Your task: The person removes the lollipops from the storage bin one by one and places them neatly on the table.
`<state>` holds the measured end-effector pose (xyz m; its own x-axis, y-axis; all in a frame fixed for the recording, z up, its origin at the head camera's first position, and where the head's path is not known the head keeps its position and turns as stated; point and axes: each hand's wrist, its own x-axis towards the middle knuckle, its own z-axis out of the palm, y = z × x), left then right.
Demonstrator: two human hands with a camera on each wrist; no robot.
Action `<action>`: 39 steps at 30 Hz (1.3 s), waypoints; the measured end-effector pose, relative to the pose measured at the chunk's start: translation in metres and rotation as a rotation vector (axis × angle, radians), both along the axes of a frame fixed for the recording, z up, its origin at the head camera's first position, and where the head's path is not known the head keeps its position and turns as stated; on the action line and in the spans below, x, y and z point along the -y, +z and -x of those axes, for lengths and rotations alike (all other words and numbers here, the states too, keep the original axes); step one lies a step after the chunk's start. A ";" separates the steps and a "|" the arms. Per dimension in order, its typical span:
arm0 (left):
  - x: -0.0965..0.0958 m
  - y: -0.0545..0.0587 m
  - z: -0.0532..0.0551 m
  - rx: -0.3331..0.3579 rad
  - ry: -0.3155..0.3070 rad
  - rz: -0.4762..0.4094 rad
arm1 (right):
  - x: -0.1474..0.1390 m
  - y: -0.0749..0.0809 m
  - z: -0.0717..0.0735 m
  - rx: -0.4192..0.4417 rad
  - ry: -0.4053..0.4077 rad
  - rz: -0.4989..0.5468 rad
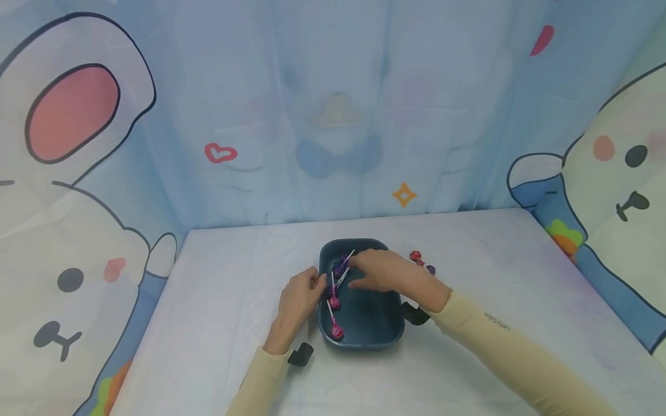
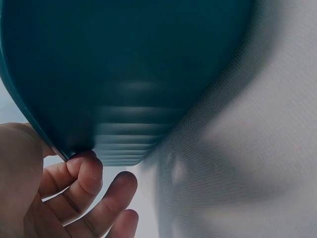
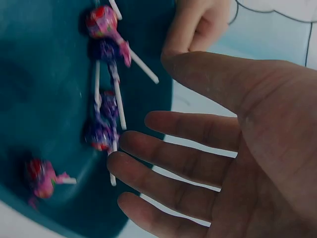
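Observation:
A dark blue-green tray with a raised rim stands on the white cloth, holding several lollipops along its left side. Pink-wrapped ones include one lollipop near the front and another lollipop in the right wrist view; a purple-wrapped lollipop lies among them. My left hand pinches the tray's left rim between thumb and index finger, its other fingers loosely bent outside the wall. Over the tray's far half is my right hand, fingers spread and nearly straight, fingertips close over the purple lollipops, nothing in its grasp.
Outside the tray, behind my right wrist, lie a red lollipop and a purple lollipop, partly hidden by the arm. Black wrist devices hang below both wrists. A printed curtain stands behind the table.

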<state>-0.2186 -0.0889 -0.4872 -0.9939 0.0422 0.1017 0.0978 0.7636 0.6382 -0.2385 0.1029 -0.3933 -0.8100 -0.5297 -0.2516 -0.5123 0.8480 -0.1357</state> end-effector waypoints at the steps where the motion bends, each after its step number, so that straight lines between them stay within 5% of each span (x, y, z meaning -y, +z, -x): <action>1: 0.000 0.000 0.000 0.004 0.000 -0.001 | 0.002 -0.002 -0.002 -0.002 -0.001 -0.004; 20: 0.001 0.000 0.000 -0.054 0.011 0.022 | 0.033 -0.036 -0.040 0.032 0.185 -0.006; 39: 0.000 0.000 -0.001 -0.016 0.018 0.008 | 0.044 -0.054 -0.053 -0.036 0.175 -0.029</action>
<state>-0.2178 -0.0886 -0.4872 -0.9927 0.0253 0.1177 0.0944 0.7705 0.6304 -0.1858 0.0587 -0.4469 -0.7149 -0.6562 -0.2415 -0.6565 0.7488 -0.0913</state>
